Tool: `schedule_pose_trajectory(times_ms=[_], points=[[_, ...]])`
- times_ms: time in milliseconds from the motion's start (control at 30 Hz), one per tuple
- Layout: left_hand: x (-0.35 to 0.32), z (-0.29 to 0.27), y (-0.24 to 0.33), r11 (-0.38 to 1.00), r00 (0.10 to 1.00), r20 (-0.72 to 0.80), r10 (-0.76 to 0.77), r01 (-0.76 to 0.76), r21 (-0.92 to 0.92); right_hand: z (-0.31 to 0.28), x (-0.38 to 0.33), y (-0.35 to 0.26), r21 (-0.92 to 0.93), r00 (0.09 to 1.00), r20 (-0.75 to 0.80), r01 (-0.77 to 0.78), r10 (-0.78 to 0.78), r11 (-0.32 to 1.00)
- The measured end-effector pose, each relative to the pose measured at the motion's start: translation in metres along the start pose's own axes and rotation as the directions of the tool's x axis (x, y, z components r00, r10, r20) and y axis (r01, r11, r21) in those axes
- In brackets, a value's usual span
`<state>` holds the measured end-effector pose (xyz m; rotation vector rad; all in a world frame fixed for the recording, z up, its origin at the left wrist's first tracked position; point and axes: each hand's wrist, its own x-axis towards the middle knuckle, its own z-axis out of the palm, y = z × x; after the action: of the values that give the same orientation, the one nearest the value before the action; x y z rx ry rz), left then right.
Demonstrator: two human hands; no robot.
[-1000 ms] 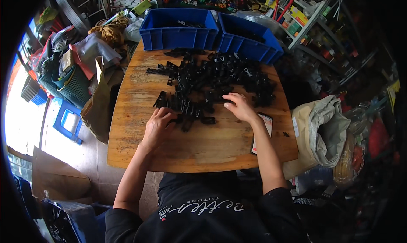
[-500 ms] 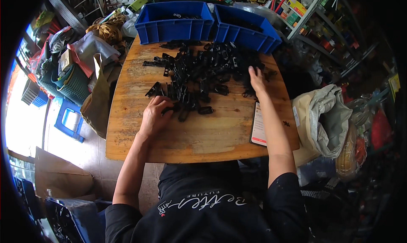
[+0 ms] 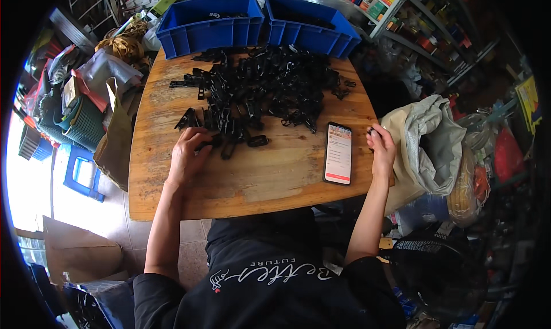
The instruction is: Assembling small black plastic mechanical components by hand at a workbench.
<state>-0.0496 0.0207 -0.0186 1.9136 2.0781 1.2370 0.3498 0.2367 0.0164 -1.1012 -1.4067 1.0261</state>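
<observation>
A heap of black clip-like pieces (image 3: 258,88) is spread over the far half of a wooden table (image 3: 270,180). My left hand (image 3: 188,154) rests at the heap's near left edge, its fingers curled round a black piece (image 3: 209,142) that is partly hidden. At the table's right edge, my right hand (image 3: 383,150) is closed, palm turned up, with a small dark piece (image 3: 371,131) pinched at the fingertips; its exact kind is too small to tell. Beside that hand, to its left, a phone (image 3: 338,157) with a lit screen lies on the table.
Two blue bins (image 3: 209,30) with black pieces inside stand along the table's far edge. An open pale sack (image 3: 430,145) stands against the right side. Brown cardboard (image 3: 112,139) and baskets crowd the left, and a loaded shelf (image 3: 402,13) rises at the far right.
My right hand has left the heap's right side and come back toward me to the table's right edge, now pinching a small dark piece. My left hand stays by the heap. The view has shifted slightly.
</observation>
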Motion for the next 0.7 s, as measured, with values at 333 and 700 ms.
schedule_pose_trajectory(times_ms=[333, 700], points=[[0.003, -0.003, 0.006, 0.982, 0.988, 0.000, -0.153, 0.152, -0.114, 0.015, -0.017, 0.044, -0.293, 0.909, -0.042, 0.385, -0.414, 0.875], [0.003, -0.003, 0.008, 0.982, 0.988, -0.015, -0.152, 0.149, -0.120, 0.017, -0.022, 0.035, -0.277, 0.901, 0.068, 0.429, -0.428, 0.860]])
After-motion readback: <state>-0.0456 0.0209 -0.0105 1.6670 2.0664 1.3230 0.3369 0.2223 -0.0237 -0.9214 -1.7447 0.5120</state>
